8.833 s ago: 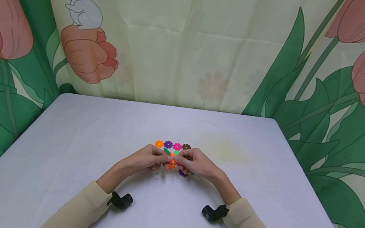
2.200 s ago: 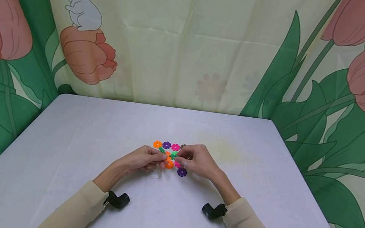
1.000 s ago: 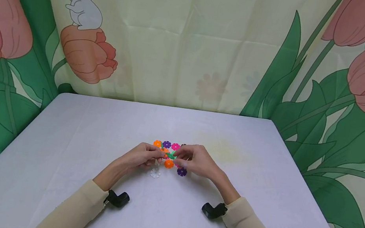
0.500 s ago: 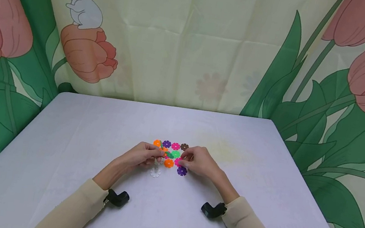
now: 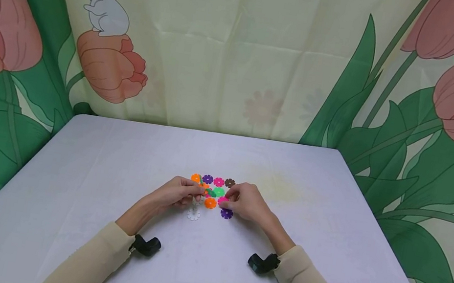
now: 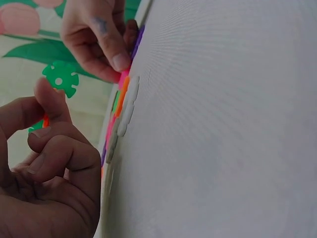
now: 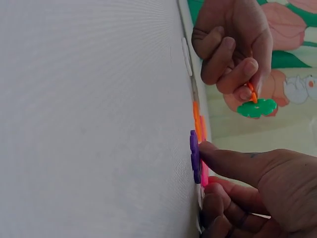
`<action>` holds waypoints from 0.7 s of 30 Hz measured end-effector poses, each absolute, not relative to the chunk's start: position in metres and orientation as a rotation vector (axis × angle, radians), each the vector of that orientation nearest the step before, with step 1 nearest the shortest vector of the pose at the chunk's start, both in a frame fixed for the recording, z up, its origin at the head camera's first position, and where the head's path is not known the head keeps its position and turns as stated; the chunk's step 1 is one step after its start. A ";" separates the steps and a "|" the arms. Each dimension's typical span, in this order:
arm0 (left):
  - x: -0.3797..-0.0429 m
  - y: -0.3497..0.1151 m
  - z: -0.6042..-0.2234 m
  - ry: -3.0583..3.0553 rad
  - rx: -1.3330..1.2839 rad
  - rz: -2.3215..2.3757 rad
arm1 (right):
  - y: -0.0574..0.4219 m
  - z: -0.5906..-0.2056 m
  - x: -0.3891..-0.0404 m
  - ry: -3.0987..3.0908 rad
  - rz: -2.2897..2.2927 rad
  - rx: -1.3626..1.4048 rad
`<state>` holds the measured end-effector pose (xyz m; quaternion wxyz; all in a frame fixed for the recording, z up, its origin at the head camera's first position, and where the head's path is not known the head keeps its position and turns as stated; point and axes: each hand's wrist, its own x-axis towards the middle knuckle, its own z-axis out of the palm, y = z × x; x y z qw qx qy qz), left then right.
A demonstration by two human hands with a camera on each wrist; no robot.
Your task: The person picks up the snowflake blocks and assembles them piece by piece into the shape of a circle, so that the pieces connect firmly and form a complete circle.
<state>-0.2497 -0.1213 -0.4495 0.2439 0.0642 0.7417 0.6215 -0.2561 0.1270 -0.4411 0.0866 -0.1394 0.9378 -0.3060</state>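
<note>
My left hand (image 5: pixel 180 192) pinches a joined piece of snowflake building discs between thumb and fingers, raised off the table. The piece has an orange part (image 7: pixel 252 91) at the fingertips and green discs, one green disc (image 6: pixel 68 73) facing the left wrist view. My right hand (image 5: pixel 248 202) is low at the right of the disc group, its thumb and a finger pinching a pink disc (image 7: pixel 204 173) at the tabletop. Beside that thumb stands a purple disc (image 7: pixel 194 153) in the right wrist view. My fingers partly hide the pink disc.
Behind the hands lie an orange disc (image 5: pixel 196 177), a purple disc (image 5: pixel 208 178), a pink disc (image 5: pixel 219 182) and a brown disc (image 5: pixel 230 183). Between them are a light green disc (image 5: pixel 219 191) and an orange disc (image 5: pixel 210 202). A clear disc (image 5: pixel 193 214) lies nearer.
My left hand has drawn slightly left with the joined discs. My right hand has come away from the green disc, down to the pink disc, uncovering the brown and light green ones.
</note>
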 end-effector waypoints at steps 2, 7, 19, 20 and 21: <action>-0.250 -0.121 -0.450 2.031 0.177 1.691 | 0.128 -0.442 -0.256 2.786 -0.953 -0.400; -0.250 -0.121 -0.450 2.036 0.178 1.686 | 0.131 -0.440 -0.257 2.752 -1.037 -0.389; -0.250 -0.121 -0.451 2.021 0.168 1.697 | 0.142 -0.437 -0.260 2.714 -0.950 -0.478; -0.250 -0.121 -0.451 2.021 0.167 1.696 | 0.143 -0.437 -0.260 2.703 -0.936 -0.489; -0.251 -0.121 -0.452 2.019 0.166 1.696 | 0.143 -0.436 -0.260 2.692 -0.924 -0.501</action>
